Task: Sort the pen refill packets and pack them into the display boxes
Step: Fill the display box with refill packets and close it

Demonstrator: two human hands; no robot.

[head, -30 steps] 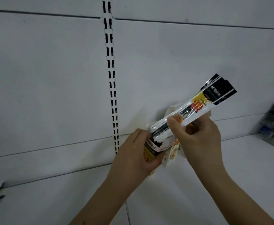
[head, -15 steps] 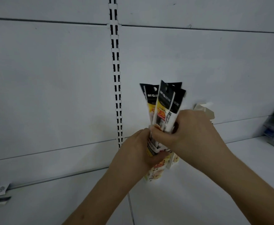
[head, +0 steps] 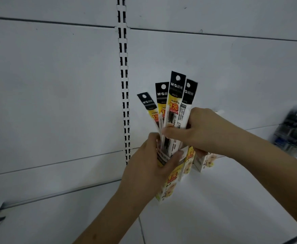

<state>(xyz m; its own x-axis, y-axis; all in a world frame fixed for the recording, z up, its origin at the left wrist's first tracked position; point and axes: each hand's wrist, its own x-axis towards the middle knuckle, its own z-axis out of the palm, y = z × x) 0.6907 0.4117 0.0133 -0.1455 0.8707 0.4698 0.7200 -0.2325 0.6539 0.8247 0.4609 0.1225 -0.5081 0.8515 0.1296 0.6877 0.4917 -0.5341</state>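
Step in hand: feeding a bunch of pen refill packets down into a display box at the centre of the frame; as I judge it, the packing of this box is under way, not finished.
Left hand: wrapped round the upper part of the display box, thumb across its front; it holds the box upright and steady so the mouth stays open to the packets.
Right hand: fingers and thumb closed round the middle of the packets, pinching them as a bunch; gripping midway likely keeps the thin sleeves from buckling as they go down.
Packets: four black header tabs fan out above the hands, just right of centre; lower ends already inside the box mouth; the leftmost tilts away from the rest.
Second box: stands on the white shelf just right of the first, partly behind the right hand; contents hidden.
Backdrop: white back panel with a slotted upright left of the packets.
Right edge: blurred stock; too unclear to name.
Risk: the splayed left packet may catch on the box rim.
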